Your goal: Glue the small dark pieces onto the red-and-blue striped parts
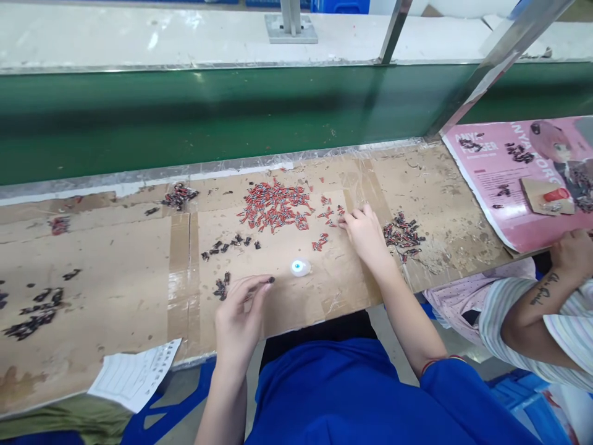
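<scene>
My left hand [241, 309] is closed in a pinch on a small black part [271, 280], just above the cardboard. Beside it lies a little cluster of black parts [221, 285]. My right hand [364, 232] is over the cardboard, its fingertips drawn together next to small red parts [328, 213]; whether one is between them is hidden. A large pile of red parts with metallic bits [275, 207] spreads beyond my hands. Between my hands lies a white, rounded object with a bluish glowing spot [300, 267]. A heap of dark and red pieces [403, 235] lies right of my right hand.
Cardboard [139, 266] covers the bench, with a green belt [208, 117] behind it. More dark parts [39, 312] and a paper sheet [136, 374] are at left. A metal post [500, 68] slants at right, near a pink poster [500, 185] and a co-worker's arm [551, 290].
</scene>
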The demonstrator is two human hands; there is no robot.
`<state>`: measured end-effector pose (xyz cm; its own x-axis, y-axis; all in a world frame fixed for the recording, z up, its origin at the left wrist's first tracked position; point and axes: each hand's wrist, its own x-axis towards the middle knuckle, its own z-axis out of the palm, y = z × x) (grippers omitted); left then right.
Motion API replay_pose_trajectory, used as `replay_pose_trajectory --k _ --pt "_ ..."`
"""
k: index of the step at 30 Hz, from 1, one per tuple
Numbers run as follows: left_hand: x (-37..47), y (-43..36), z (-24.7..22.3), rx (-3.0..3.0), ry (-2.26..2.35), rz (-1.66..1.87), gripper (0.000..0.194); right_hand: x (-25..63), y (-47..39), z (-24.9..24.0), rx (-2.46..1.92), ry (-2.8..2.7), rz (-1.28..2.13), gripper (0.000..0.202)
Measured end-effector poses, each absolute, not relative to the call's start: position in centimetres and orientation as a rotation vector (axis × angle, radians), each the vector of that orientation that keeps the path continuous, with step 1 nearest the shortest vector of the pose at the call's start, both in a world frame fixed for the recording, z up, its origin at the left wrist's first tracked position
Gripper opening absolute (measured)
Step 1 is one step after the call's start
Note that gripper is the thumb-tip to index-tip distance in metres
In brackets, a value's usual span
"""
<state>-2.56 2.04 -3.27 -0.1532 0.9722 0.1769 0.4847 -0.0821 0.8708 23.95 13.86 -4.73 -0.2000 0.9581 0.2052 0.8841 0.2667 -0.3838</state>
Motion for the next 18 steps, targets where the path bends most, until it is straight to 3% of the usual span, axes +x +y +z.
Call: replay_pose_trajectory --k 6,12,18 --pt "-0.5 1.4 -1.4 1.423 1.528 1.243 0.012 23.7 10.9 -2.7 -1.611 -1.826 0.415 0.022" --pt "0.9 1.0 0.0 1.526 1.507 1.276 0.007 18.1 4.7 0.7 -1.413 -1.136 1.018 0.017" --pt "1.3 1.0 0.8 1.652 1.468 1.261 0.010 15.1 2.5 1.4 -1.316 -1.013 1.141 0.005"
